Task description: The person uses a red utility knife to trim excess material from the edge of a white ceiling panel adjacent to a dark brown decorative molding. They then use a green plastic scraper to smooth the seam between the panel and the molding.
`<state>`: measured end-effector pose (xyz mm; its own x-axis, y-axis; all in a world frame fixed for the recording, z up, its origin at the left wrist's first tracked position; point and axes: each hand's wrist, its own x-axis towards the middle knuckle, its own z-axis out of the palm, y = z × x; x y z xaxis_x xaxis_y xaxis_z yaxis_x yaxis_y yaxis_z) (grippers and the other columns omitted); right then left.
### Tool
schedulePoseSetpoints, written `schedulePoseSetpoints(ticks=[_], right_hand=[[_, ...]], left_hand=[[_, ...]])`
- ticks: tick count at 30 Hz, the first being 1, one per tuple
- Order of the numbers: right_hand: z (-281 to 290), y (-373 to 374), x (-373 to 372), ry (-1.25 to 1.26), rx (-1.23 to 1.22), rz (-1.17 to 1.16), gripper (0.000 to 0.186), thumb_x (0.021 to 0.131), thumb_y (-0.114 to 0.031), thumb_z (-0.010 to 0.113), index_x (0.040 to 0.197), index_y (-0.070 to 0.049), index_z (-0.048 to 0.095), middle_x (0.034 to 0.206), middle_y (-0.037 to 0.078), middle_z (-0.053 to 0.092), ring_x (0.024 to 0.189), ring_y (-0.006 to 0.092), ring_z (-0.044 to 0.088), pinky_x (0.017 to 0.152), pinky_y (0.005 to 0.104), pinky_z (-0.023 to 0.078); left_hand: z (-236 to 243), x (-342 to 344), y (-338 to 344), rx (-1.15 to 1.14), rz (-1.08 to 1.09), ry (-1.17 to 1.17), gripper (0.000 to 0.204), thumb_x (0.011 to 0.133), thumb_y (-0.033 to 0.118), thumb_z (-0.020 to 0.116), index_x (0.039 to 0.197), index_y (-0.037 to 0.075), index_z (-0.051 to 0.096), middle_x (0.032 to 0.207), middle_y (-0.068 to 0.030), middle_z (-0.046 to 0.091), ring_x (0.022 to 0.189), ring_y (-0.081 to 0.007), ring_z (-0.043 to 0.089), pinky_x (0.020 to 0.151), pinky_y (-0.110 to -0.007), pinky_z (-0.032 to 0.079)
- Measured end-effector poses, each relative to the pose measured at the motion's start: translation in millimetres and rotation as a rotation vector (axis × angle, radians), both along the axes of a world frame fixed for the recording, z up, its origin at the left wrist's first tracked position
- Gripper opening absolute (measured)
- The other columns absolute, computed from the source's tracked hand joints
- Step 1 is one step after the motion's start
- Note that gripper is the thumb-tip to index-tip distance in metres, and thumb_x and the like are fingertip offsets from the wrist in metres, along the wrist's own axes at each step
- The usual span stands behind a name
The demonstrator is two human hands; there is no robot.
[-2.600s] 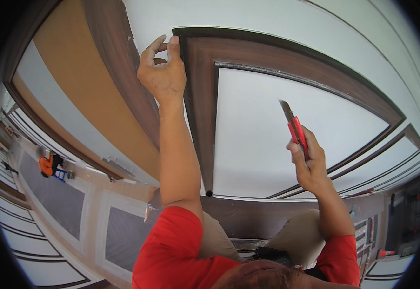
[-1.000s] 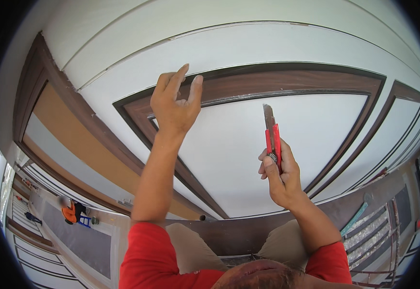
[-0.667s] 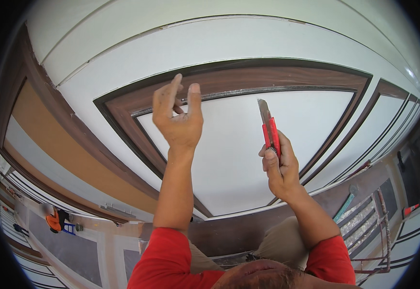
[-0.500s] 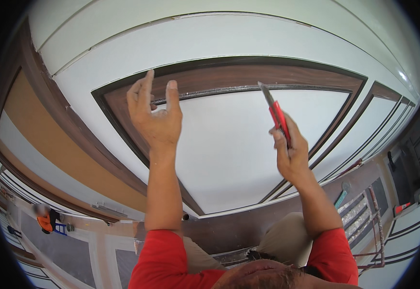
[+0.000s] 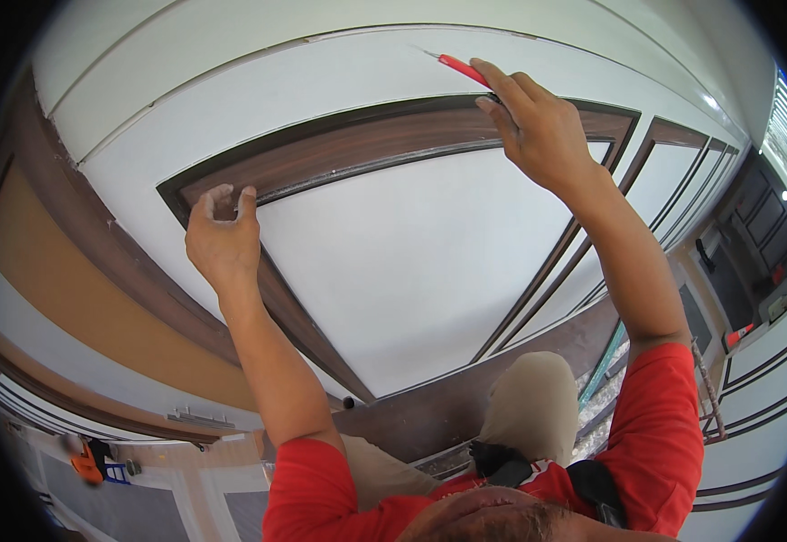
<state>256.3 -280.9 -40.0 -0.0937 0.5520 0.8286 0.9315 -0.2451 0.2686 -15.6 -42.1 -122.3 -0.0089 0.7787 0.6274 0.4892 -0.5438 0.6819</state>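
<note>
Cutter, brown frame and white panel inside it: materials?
Cutter handle: likely plastic, solid bright red. Its blade: probably metal, thin, grey and pointed.
Brown frame: wood or wood-look laminate, with streaky grain; can't tell which.
White panel: perhaps painted board, smooth, even and grainless; the core doesn't show.

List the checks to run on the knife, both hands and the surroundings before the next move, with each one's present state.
1. Red knife gripped in the right hand: ok.
2. Blade extended from the handle: ok.
3. Left hand away from the blade: ok, at the upper left corner of the brown frame.
4. Blade tip off the white wall: cannot tell.
5. Left fingers touching the frame: cannot tell.
6. Person in orange clear of the knife: ok, far in the background.
</note>
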Motion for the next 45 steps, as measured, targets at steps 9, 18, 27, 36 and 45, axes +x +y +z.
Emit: schedulePoseSetpoints(ticks=[9, 18, 27, 36, 45], right_hand=[[-26.0, -24.4, 6.2, 0.046, -0.080, -0.051, 0.045, 0.098, -0.018, 0.069, 0.140, -0.008, 0.055, 0.089, 0.008, 0.064, 0.077, 0.0247, 0.066, 0.061, 0.0371, 0.055], [-64.0, -51.9, 29.2, 0.207, -0.082, -0.120, 0.047, 0.098, -0.018, 0.069, 0.140, -0.006, 0.053, 0.094, 0.010, 0.065, 0.079, 0.0266, 0.067, 0.063, 0.0379, 0.055], [-57.7, -56.3, 24.3, 0.118, -0.083, -0.148, 0.051, 0.097, -0.018, 0.070, 0.144, -0.009, 0.052, 0.091, 0.008, 0.064, 0.074, 0.0254, 0.066, 0.061, 0.0363, 0.055], [6.5, 15.9, -2.7, -0.196, -0.018, 0.019, 0.045, 0.097, -0.021, 0.070, 0.140, -0.013, 0.057, 0.088, 0.007, 0.065, 0.074, 0.0247, 0.067, 0.059, 0.0365, 0.054], [83.4, 56.7, -71.0, 0.061, -0.407, -0.275, 0.046, 0.110, -0.029, 0.048, 0.147, -0.004, 0.049, 0.111, 0.020, 0.070, 0.089, 0.0312, 0.071, 0.079, 0.0414, 0.060]], left_hand=[[-4.2, -17.3, 11.7, -0.110, -0.021, 0.155, 0.043, 0.083, 0.034, 0.081, 0.114, 0.004, 0.077, 0.102, -0.0123, 0.078, 0.088, -0.0256, 0.074, 0.085, -0.036, 0.055], [-9.3, -18.2, 23.2, -0.194, -0.017, 0.173, 0.036, 0.084, 0.027, 0.081, 0.110, 0.003, 0.078, 0.101, -0.0144, 0.079, 0.093, -0.0285, 0.076, 0.087, -0.036, 0.055], [-5.9, -16.0, 20.9, -0.227, -0.017, 0.143, 0.035, 0.084, 0.031, 0.081, 0.104, 0.002, 0.080, 0.092, -0.0191, 0.078, 0.088, -0.0305, 0.075, 0.085, -0.037, 0.055], [-7.1, -13.1, 18.8, -0.229, 0.001, 0.074, 0.038, 0.082, 0.034, 0.083, 0.104, 0.003, 0.081, 0.074, -0.0126, 0.072, 0.070, -0.0229, 0.068, 0.074, -0.035, 0.054], [-8.6, -19.7, 23.3, -0.272, -0.027, 0.040, 0.032, 0.084, 0.030, 0.082, 0.100, 0.002, 0.081, 0.074, -0.0129, 0.074, 0.070, -0.0237, 0.069, 0.076, -0.036, 0.055]])
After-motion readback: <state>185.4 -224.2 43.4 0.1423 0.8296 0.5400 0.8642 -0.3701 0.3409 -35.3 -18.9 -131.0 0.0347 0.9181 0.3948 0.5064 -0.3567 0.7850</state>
